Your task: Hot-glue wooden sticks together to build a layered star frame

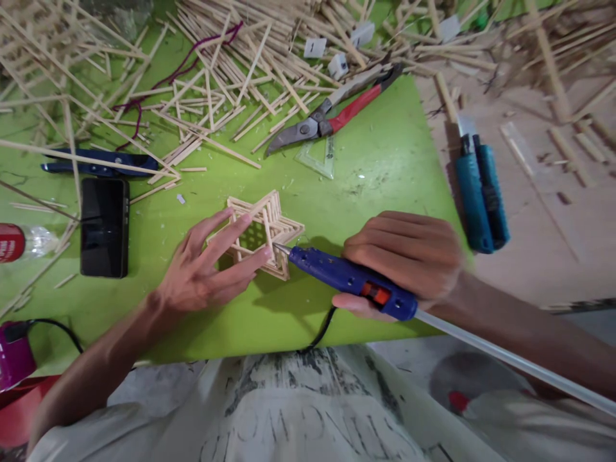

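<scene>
Stick lattice (262, 232), likely light and brittle, sits mid-desk (385, 160) toward its near edge, best held by its outer frame; left hand (206, 269) steadies it with spread fingers, right hand (409, 256) grips the glue gun (346, 277).

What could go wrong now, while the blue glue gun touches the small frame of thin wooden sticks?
1. The left hand's fingertips rest close to the blue glue gun nozzle, so hot glue might burn them.
2. The small frame of thin wooden sticks looks light; pressure from the nozzle may shift or crack it.
3. The black cord hangs over the green mat's edge and could snag.
</scene>
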Demonstrator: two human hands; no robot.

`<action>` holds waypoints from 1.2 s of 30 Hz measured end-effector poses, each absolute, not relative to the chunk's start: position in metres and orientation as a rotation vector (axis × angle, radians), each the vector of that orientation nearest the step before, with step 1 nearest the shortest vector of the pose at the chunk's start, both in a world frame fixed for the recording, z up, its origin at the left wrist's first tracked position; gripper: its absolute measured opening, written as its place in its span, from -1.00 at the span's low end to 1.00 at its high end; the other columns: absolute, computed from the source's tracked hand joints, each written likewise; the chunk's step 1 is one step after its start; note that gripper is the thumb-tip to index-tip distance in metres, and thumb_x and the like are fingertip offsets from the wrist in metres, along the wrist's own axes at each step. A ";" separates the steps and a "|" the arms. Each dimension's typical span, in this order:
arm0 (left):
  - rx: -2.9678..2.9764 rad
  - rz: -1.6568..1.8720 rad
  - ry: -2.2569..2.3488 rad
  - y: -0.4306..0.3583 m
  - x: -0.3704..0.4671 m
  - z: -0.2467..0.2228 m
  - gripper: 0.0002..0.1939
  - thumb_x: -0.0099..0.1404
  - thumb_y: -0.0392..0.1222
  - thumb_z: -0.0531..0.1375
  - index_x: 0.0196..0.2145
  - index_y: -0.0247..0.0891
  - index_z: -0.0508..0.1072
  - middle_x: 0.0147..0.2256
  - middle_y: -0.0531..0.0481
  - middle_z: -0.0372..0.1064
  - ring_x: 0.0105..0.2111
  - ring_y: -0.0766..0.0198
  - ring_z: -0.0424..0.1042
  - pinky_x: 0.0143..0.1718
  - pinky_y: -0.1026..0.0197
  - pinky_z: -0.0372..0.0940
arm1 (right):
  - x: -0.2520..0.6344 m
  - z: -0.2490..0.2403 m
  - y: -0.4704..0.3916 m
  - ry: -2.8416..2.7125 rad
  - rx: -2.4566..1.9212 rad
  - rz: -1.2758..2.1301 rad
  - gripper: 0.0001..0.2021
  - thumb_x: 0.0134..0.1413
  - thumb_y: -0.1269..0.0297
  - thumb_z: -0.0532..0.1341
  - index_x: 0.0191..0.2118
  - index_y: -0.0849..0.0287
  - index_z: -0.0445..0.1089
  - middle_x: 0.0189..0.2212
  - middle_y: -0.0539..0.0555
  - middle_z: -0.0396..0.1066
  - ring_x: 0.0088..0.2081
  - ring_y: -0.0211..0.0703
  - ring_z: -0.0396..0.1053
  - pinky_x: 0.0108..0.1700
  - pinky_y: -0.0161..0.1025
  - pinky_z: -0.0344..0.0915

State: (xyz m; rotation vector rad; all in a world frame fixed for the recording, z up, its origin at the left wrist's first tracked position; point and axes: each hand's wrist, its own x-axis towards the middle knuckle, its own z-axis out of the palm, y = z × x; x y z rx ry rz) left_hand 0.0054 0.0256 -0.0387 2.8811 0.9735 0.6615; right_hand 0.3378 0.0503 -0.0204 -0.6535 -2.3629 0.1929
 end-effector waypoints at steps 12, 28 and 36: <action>2.898 0.660 0.963 0.027 0.007 -0.037 -0.31 0.28 -0.22 0.45 0.31 0.02 0.40 0.43 -0.18 0.22 0.41 -0.19 0.29 0.25 -0.21 0.50 | 0.333 -0.020 0.051 -2.347 -0.652 0.164 -0.52 0.44 -0.05 0.14 -0.46 0.16 0.41 -0.58 0.12 0.44 -0.57 -0.09 0.37 -0.48 -0.07 0.37; 2.936 0.671 0.948 0.028 0.007 -0.037 -0.38 0.32 -0.14 0.44 0.29 0.00 0.43 0.48 -0.14 0.12 0.41 -0.17 0.29 0.24 -0.17 0.51 | 0.334 -0.017 0.050 -2.334 -0.628 0.233 -0.59 0.41 -0.03 0.19 -0.37 0.18 0.44 -0.52 0.19 0.51 -0.55 -0.07 0.42 -0.47 -0.07 0.39; 2.913 0.663 0.944 0.027 0.007 -0.036 -0.35 0.29 -0.20 0.46 0.29 -0.04 0.43 0.48 -0.18 0.12 0.40 -0.22 0.29 0.26 -0.20 0.49 | 0.333 -0.019 0.053 -2.304 -0.603 0.207 -0.66 0.29 -0.04 0.29 -0.32 0.15 0.43 -0.52 0.16 0.53 -0.57 -0.06 0.43 -0.52 -0.06 0.39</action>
